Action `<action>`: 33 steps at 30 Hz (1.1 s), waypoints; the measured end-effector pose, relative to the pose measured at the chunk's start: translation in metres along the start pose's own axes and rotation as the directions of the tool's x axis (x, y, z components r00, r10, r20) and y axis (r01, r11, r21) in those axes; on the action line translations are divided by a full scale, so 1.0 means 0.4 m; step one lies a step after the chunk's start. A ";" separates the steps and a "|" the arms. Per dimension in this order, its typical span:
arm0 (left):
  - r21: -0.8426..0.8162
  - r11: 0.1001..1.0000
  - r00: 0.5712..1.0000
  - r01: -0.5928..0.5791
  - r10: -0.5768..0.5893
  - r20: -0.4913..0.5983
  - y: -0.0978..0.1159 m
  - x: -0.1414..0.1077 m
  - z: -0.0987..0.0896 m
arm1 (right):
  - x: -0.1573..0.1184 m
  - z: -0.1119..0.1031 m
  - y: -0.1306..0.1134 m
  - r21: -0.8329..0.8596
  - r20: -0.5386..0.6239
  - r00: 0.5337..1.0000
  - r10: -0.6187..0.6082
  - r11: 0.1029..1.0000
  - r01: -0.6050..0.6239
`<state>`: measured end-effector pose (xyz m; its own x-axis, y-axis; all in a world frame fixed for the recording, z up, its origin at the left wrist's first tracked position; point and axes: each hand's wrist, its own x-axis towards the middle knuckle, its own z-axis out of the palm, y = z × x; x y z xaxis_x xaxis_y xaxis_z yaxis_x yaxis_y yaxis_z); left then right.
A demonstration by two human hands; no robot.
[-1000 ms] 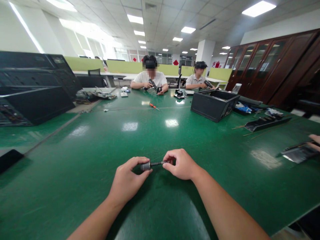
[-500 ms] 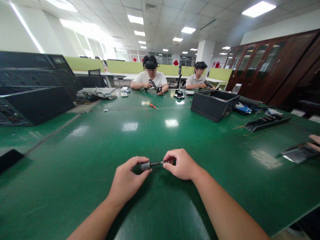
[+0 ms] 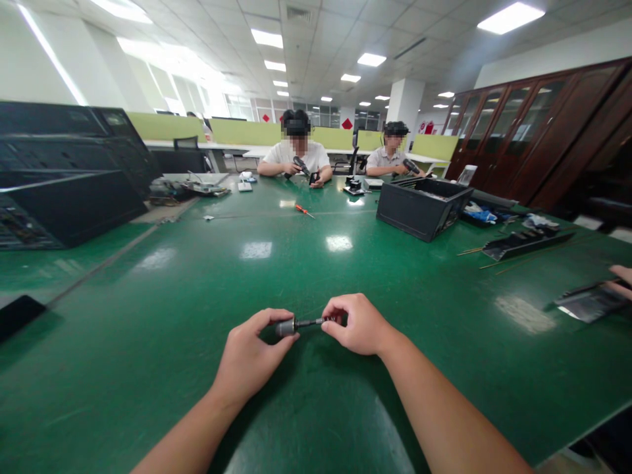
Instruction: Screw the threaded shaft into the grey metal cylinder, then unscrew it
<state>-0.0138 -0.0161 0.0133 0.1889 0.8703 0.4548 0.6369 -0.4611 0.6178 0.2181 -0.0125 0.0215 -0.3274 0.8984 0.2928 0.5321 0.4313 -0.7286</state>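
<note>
A small tool with a thick grey cylindrical handle and a thin dark shaft (image 3: 309,322) lies level between my two hands, low over the green table (image 3: 207,283). My left hand (image 3: 254,352) has thumb and fingers closed round the grey handle. At the other end, the thumb and fingers of my right hand (image 3: 358,324) pinch the tip of the shaft. Something small and dark shows inside the curl of the right fingers, too small to name.
Dark computer cases (image 3: 74,204) stand at the left, another open case (image 3: 419,207) at the back right. An orange screwdriver (image 3: 304,210) lies mid-table. Two people (image 3: 299,155) sit opposite with power tools. Another person's hand (image 3: 621,283) reaches a metal part at the right edge.
</note>
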 end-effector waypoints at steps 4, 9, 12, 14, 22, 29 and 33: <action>0.005 1.000 1.000 -0.015 0.015 -0.005 -0.001 -0.001 0.000 | 0.001 0.000 0.000 0.004 0.002 1.000 0.006 1.000 -0.006; 0.003 1.000 1.000 -0.019 0.019 -0.004 -0.001 0.001 0.001 | 0.001 -0.001 -0.002 0.002 0.003 1.000 0.012 1.000 -0.012; 0.001 1.000 1.000 -0.009 0.009 -0.003 -0.003 0.001 0.003 | 0.000 0.000 -0.002 0.006 0.000 1.000 0.011 1.000 -0.011; -0.004 1.000 1.000 -0.006 0.006 -0.002 -0.005 0.002 0.005 | -0.001 0.001 -0.001 0.007 0.001 1.000 0.007 1.000 -0.007; -0.006 1.000 1.000 -0.007 0.007 0.001 -0.007 0.000 0.003 | 0.000 0.000 -0.001 0.008 0.005 1.000 0.007 1.000 -0.007; -0.010 1.000 1.000 -0.003 0.003 0.001 -0.007 0.001 0.001 | 0.002 -0.001 -0.001 0.005 -0.006 1.000 0.004 1.000 -0.004; -0.010 1.000 1.000 0.010 -0.010 0.008 -0.009 -0.001 0.002 | 0.002 -0.001 -0.001 -0.002 -0.007 1.000 -0.007 1.000 0.007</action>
<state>-0.0154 -0.0145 0.0103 0.1891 0.8761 0.4435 0.6314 -0.4544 0.6284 0.2178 -0.0120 0.0224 -0.3256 0.8958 0.3027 0.5312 0.4381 -0.7252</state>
